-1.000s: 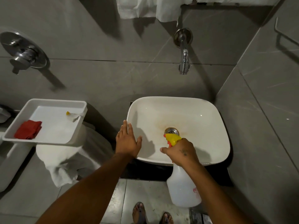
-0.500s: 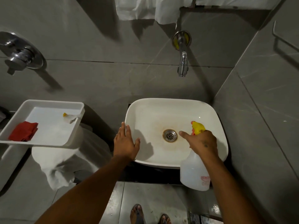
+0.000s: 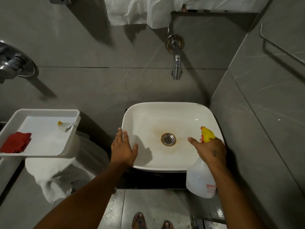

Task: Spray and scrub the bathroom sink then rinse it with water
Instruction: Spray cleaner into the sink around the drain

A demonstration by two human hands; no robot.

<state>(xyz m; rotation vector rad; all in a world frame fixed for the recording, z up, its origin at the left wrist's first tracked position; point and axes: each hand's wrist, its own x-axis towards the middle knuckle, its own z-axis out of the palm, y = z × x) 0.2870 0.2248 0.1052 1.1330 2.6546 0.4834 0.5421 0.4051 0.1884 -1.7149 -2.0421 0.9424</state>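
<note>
Over the sink [image 3: 173,109]: right hand [image 3: 212,150] clamped on spray bottle [image 3: 200,180], left hand [image 3: 123,148] flat, fingers apart.
Nozzle at 3 o'clock may miss the drain [image 3: 168,139] stain.

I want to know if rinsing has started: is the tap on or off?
Off, it seems. No water falls from the tap, and the sink shows no stream or pool, only a brown stain around the drain.

Only legible print: red lettering on lower side of translucent spray bottle [image 3: 200,182], reads "HERC…", rest cut off by right forearm. Smaller red lines beneath, too blurred to read. No other text, numbers or signs readable anywhere in view.
</note>
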